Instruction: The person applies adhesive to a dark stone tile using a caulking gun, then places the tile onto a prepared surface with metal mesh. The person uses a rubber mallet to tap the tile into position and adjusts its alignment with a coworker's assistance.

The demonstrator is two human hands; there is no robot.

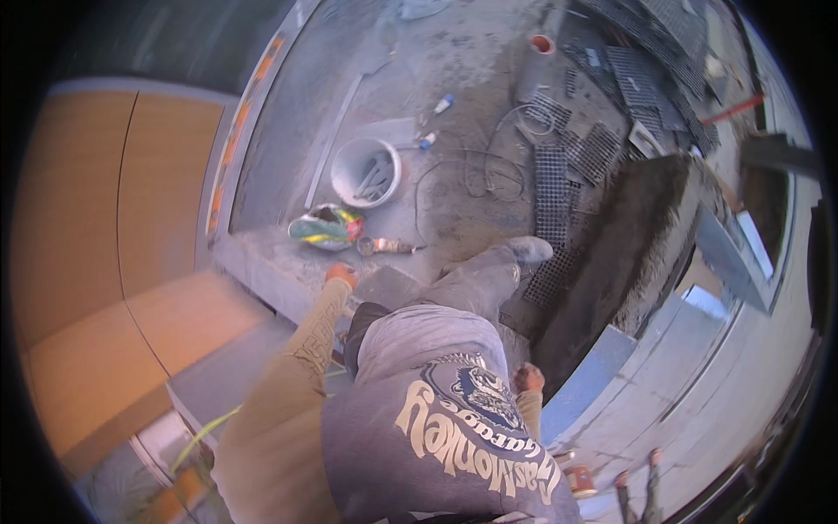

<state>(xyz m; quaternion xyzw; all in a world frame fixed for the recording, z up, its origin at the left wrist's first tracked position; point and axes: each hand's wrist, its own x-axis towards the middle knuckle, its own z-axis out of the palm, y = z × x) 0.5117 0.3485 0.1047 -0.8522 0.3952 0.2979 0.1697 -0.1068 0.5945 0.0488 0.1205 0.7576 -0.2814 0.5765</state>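
My left hand, fingers curled, is low beside a grey concrete ledge; what it grips, if anything, is unclear. My right hand is curled near a dark, rough mortar-covered step, its contents hidden. My grey-trousered leg reaches forward, the shoe beside black grid panels. Above my left hand are a green-and-yellow bag, a dirty power tool lying on its side and a white bucket with grey items inside.
A grey pipe with orange mouth, cables, a long strip and two small blue-white items lie ahead. Wooden panels stand at left. Stacked grid sheets and pale slabs are at right.
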